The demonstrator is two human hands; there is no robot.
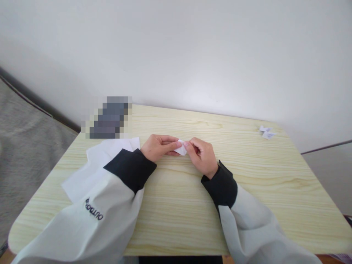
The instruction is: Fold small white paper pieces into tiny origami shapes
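Note:
A small folded piece of white paper (181, 148) is held between both hands just above the light wooden table (176, 205), near its middle. My left hand (159, 146) pinches the paper's left side with fingers pressed together. My right hand (202, 156) pinches its right side, fingers curled round it. Both arms wear pale sleeves with dark cuffs.
Sheets of white paper (90, 172) lie on the table's left part, partly under my left sleeve. Two small folded white paper pieces (266, 132) sit at the far right corner. A blurred dark object (108, 118) rests at the back left. A white wall stands behind the table.

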